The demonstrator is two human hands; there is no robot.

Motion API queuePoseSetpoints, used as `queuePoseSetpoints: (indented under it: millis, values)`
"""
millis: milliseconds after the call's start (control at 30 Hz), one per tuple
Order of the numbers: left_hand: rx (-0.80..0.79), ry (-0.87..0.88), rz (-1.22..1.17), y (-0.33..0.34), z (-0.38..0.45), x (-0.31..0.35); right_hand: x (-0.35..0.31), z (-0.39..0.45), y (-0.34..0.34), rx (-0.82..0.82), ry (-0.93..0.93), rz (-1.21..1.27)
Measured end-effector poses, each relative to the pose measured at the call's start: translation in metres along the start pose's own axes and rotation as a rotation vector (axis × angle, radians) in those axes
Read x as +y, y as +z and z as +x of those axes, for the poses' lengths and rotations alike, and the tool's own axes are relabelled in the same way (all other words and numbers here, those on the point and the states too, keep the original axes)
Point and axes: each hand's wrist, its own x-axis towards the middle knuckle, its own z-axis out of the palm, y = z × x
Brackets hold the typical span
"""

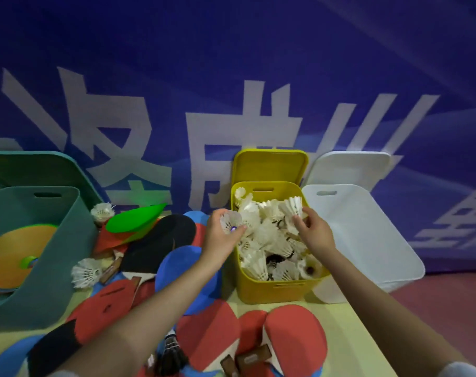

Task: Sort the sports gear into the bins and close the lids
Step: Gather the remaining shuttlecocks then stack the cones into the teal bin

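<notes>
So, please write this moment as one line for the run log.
left hand: holds shuttlecock | right hand: in yellow bin | lids: open

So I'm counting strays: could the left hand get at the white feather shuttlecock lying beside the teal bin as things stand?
Probably yes, once freed. The white feather shuttlecock lies uncovered on the paddles beside the teal bin, but the left hand already holds another shuttlecock at the yellow bin.

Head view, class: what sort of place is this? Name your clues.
Probably a sports hall: a yellow bin full of shuttlecocks, table tennis paddles on the table, a blue banner behind.
</notes>
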Motion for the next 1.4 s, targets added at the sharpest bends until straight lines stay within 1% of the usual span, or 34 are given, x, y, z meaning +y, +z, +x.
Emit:
queuePoseSetpoints:
  millis: [67, 133, 200, 267, 333, 467, 600, 700, 767, 833, 867, 933, 1000, 1033, 1133, 1200, 1300, 1400]
  values:
    - [-0.057, -0.002, -0.021, 0.019, -0.002, 0.001, 0.017, -0.010, -0.007, -0.072, -0.046, -0.229]
    - [-0.107, 0.021, 0.038, 0.035, -0.006, 0.000, 0.032, -0.020, -0.006, -0.129, -0.117, -0.425]
    - [-0.140, 0.085, 0.130, 0.048, -0.009, 0.000, 0.041, -0.026, -0.001, -0.139, -0.158, -0.504]
    - [-0.172, 0.130, 0.250, 0.054, -0.006, -0.002, 0.045, -0.025, 0.004, -0.102, -0.158, -0.500]
    - [-0.188, 0.132, 0.331, 0.054, -0.002, -0.004, 0.045, -0.022, 0.008, -0.077, -0.144, -0.489]
    - [-0.168, 0.198, 0.510, 0.047, 0.015, -0.017, 0.053, -0.019, 0.012, -0.031, -0.138, -0.478]
    - [-0.151, 0.257, 0.578, 0.049, 0.020, -0.021, 0.053, -0.022, 0.011, 0.004, -0.160, -0.373]
    - [-0.116, 0.256, 0.660, 0.052, 0.024, -0.019, 0.051, -0.024, 0.010, 0.026, -0.177, -0.342]
    - [-0.102, 0.216, 0.762, 0.050, 0.027, -0.017, 0.048, -0.026, 0.009, 0.021, -0.176, -0.349]
    - [-0.115, 0.168, 0.817, 0.046, 0.030, -0.015, 0.047, -0.026, 0.007, -0.002, -0.167, -0.353]
    - [-0.121, 0.166, 0.805, 0.046, 0.030, -0.014, 0.045, -0.026, 0.006, -0.004, -0.159, -0.327]
    - [-0.163, 0.189, 0.705, 0.049, 0.027, -0.013, 0.033, -0.025, 0.003, 0.030, -0.145, -0.203]
    - [-0.213, 0.226, 0.608, 0.052, 0.021, -0.017, 0.009, -0.022, -0.001, 0.081, -0.166, -0.072]
    - [-0.214, 0.249, 0.584, 0.052, 0.017, -0.020, -0.004, -0.020, -0.001, 0.098, -0.184, -0.018]
    - [-0.128, 0.341, 0.481, 0.041, 0.012, -0.030, -0.040, -0.016, 0.005, 0.100, -0.228, 0.072]
    - [-0.062, 0.371, 0.408, 0.029, 0.011, -0.029, -0.054, -0.013, 0.015, 0.061, -0.234, 0.093]
    - [-0.019, 0.348, 0.349, 0.005, 0.016, -0.029, -0.065, -0.012, 0.033, -0.030, -0.240, 0.041]
    - [0.035, 0.308, 0.325, -0.032, 0.024, -0.034, -0.077, -0.016, 0.049, -0.039, -0.272, 0.024]
